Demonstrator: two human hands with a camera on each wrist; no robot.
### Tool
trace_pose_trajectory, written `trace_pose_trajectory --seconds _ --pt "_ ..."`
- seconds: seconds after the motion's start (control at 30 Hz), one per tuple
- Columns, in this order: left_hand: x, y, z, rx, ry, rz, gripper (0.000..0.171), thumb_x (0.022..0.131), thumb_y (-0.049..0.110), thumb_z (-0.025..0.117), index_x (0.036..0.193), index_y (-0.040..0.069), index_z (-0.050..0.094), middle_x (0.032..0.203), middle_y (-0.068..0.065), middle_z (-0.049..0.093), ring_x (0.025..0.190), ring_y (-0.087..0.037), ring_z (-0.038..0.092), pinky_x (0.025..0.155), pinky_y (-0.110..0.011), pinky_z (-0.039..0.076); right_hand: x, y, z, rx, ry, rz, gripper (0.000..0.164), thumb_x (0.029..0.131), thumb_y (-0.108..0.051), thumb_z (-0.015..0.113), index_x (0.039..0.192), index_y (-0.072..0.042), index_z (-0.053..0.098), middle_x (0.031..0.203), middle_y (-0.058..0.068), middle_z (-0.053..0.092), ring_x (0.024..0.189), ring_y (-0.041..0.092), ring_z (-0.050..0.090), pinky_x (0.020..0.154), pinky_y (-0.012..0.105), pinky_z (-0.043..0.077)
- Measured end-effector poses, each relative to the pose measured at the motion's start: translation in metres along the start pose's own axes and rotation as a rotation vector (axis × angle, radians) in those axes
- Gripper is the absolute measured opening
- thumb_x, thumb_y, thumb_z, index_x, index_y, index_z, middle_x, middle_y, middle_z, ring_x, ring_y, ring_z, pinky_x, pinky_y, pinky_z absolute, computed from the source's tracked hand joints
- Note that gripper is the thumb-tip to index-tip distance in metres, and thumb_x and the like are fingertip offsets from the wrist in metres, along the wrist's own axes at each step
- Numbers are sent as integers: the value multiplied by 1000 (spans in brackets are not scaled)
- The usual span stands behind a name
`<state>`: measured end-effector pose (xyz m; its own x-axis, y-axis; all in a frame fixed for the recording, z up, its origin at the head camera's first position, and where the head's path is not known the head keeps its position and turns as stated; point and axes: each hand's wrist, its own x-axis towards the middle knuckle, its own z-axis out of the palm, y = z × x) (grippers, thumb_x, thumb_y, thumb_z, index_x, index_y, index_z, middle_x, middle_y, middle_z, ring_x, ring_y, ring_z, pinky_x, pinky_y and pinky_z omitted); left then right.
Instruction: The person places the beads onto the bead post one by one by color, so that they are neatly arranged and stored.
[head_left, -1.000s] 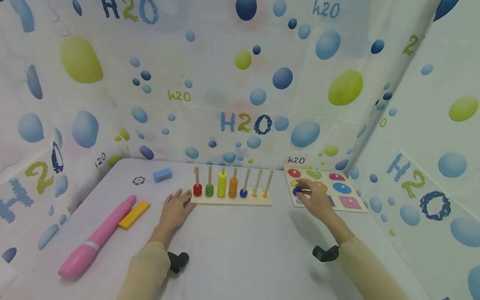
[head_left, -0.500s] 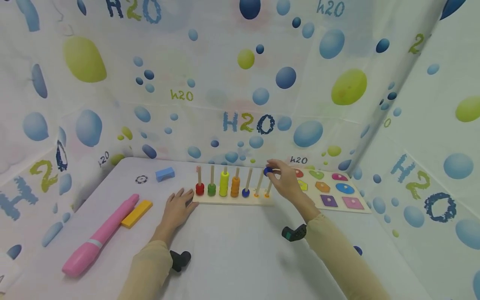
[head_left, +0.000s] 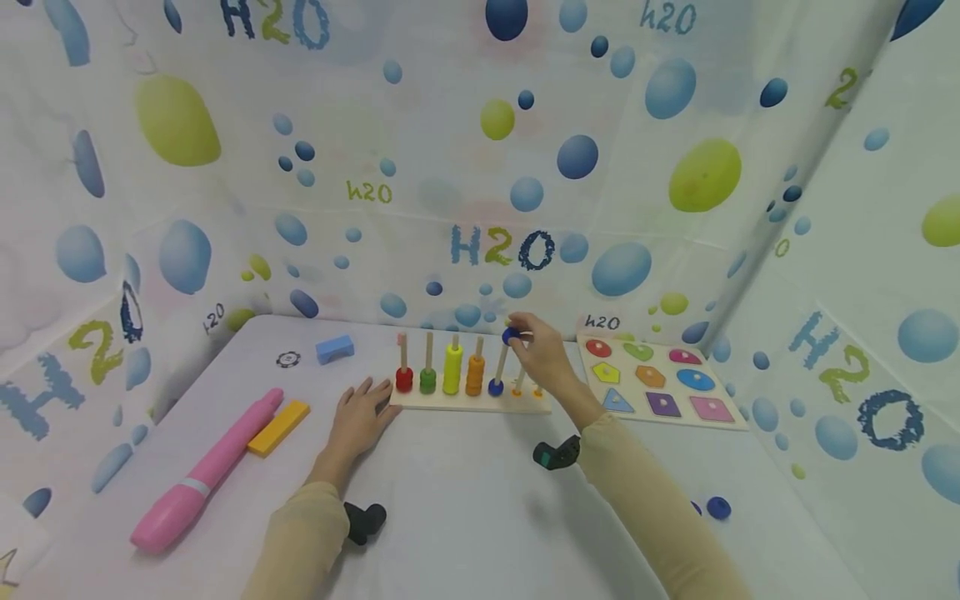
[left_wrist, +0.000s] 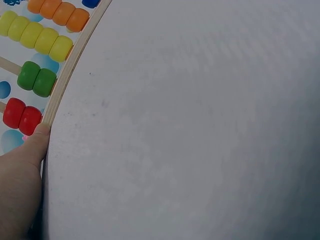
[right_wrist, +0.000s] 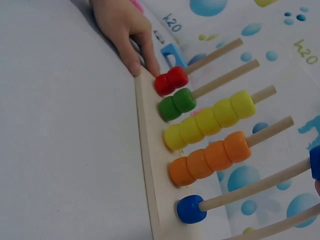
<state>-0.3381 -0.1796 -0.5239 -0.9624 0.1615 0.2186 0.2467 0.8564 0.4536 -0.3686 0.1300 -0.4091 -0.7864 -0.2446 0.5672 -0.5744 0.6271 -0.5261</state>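
Note:
My right hand [head_left: 543, 358] pinches a blue bead [head_left: 511, 335] between thumb and fingertips, right at the top of the fifth peg of a wooden bead stacker [head_left: 465, 403]. One blue bead [right_wrist: 191, 209] sits at the foot of that peg. Red [right_wrist: 171, 80], green [right_wrist: 177, 104], yellow [right_wrist: 210, 120] and orange beads [right_wrist: 209, 158] stack on the other pegs; two pegs at the right end carry none. My left hand [head_left: 360, 421] lies relaxed at the stacker's left end, its thumb [left_wrist: 41, 137] against the base edge.
A shape puzzle board [head_left: 660, 379] lies to the right. Loose blue beads [head_left: 718, 507] lie beside the right sleeve. On the left are a pink bat-shaped toy [head_left: 210, 471], a yellow block [head_left: 278, 428] and a blue block [head_left: 334, 349]. A patterned curtain stands behind.
My right hand has carried the blue bead leftward from over the puzzle board to the fifth peg's top. Loose blue beads now show past the right sleeve. My left hand stays put.

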Motion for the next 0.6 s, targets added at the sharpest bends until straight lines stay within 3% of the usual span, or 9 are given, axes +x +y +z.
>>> trace_pose_trajectory --seconds 0.33,0.6 --pt "1 -1 2 9 9 4 56 93 35 59 137 2 48 142 -15 45 137 -39 23 111 -58 9 3 0 1 -42 -31 -1 35 91 -2 60 125 -2 52 116 9 62 107 18 60 90 23 48" --pt "-1 2 0 8 10 3 57 92 35 60 137 2 48 141 -15 45 137 -40 23 111 -58 9 -5 6 -8 -10 54 -42 32 89 1 61 120 0 56 111 12 64 103 21 61 88 27 51"
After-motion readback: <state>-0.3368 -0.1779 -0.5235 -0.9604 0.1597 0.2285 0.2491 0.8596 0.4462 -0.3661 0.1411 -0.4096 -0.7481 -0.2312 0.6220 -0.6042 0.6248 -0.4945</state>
